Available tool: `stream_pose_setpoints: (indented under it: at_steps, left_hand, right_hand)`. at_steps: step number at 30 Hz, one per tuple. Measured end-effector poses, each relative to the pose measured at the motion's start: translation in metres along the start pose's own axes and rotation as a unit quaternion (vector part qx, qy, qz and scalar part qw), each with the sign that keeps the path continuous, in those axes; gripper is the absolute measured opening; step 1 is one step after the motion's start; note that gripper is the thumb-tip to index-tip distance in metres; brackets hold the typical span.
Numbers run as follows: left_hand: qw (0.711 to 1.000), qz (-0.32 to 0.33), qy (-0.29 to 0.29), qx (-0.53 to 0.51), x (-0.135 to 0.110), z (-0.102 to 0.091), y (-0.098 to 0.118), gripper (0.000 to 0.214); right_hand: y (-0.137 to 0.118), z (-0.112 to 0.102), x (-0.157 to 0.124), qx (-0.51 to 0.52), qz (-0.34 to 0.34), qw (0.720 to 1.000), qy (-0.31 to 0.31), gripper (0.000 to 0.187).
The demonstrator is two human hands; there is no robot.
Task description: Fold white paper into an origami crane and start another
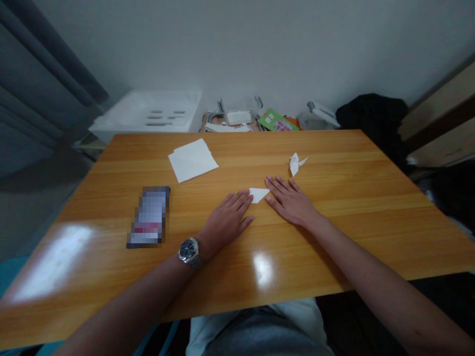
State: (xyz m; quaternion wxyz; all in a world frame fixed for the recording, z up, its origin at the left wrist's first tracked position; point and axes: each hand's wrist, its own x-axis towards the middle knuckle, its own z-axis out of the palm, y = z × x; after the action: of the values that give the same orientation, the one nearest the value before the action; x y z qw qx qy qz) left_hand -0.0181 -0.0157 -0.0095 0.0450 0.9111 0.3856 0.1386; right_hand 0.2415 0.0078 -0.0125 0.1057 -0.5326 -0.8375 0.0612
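Note:
A small folded piece of white paper point(259, 195) lies flat on the wooden table between my two hands. My left hand point(229, 217), with a metal watch on its wrist, rests palm down with fingers stretched out, its fingertips over the paper's left end. My right hand point(291, 201) lies flat on the tabletop with fingers spread, close to the paper's pointed right end; I cannot tell whether it touches it. Just beyond the right hand stands a white folded paper crane point(294, 164).
Several white paper sheets point(193, 160) lie stacked at the back left of the table point(334, 163). A phone point(149, 216) with a blurred screen lies on the left. Behind the table are a white tub point(148, 111), a green booklet point(277, 120) and a black bag point(371, 116).

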Motion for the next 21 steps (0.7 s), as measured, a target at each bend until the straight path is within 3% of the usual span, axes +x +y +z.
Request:
stream_pose_setpoints:
  at_steps: [5, 10, 15, 21]
  left_hand:
    - [1.0, 0.002, -0.003, 0.003, 0.001, -0.001, 0.002, 0.056]
    - [1.0, 0.007, -0.003, 0.009, 0.0, 0.001, 0.001, 0.057]
    - [1.0, 0.006, -0.006, 0.01, 0.0, 0.002, 0.0, 0.057]
    - [1.0, 0.008, -0.009, 0.02, -0.001, -0.001, 0.002, 0.056]
  right_hand:
    - [0.007, -0.001, -0.003, 0.013, 0.014, 1.0, 0.013, 0.065]
    - [-0.002, -0.013, -0.007, 0.024, -0.004, 0.997, 0.077, 0.067]
    - [-0.032, -0.012, -0.002, 0.023, -0.096, 0.995, 0.015, 0.066]
    - [-0.036, 0.005, 0.0, 0.014, -0.087, 0.996, -0.021, 0.064]
